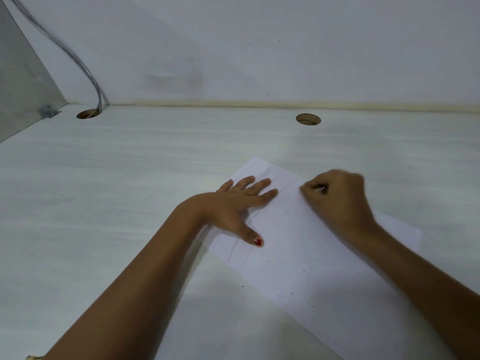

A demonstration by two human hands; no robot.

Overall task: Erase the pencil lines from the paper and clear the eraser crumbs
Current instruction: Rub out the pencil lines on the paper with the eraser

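Note:
A white sheet of paper [298, 242] lies slanted on the pale desk [104, 190]. Faint pencil lines [233, 249] run along its left part, under and below my left hand. My left hand [236, 203] lies flat on the sheet's left edge with fingers spread, pressing it down. My right hand [340, 198] is closed on a small white eraser [320, 189], of which only a bit shows between the fingertips, pressed on the paper near its far edge. Dark eraser crumbs [293, 276] are scattered over the middle and near part of the sheet.
Two round cable holes are cut in the desk near the back wall, one at the left [88, 114] with grey cables [78, 61] running into it, one at the right [308, 119]. A grey side panel [23, 81] stands at the far left.

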